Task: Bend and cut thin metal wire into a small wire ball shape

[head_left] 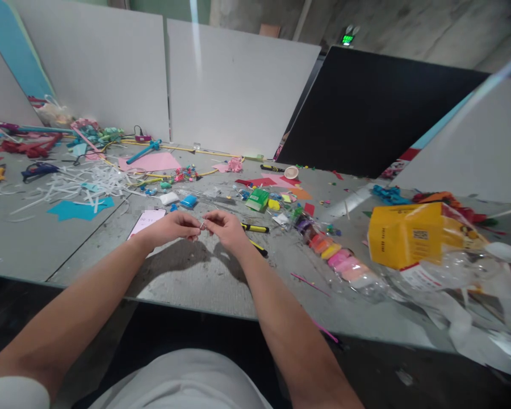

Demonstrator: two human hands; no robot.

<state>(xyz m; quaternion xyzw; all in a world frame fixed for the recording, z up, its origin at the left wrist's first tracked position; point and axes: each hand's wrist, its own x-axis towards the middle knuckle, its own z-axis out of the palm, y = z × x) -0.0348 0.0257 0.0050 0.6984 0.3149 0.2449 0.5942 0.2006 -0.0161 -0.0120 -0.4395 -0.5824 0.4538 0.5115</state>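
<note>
Above the grey table (196, 284), my left hand (174, 226) and my right hand (225, 230) meet with fingertips pinched close together. Between them is a small, thin, pale piece (202, 225), too small to name; both hands seem to grip it. A phone (146, 222) with a lit screen lies beside my left hand, partly covered by it. Close to my right hand are two yellow-and-black utility knives, one (256, 228) pointing right and the other (259, 248) slanting, partly hidden. Behind the hands lie a white packet (169, 198) and a blue packet (189, 201).
White paper strips (91, 183) and blue paper (80, 210) spread on the left. To the right are a green packet (258, 199), a row of coloured clay packs (340, 258), a yellow bag (404, 236) and a pink pipe cleaner (309, 283). Upright white boards (238, 85) stand behind.
</note>
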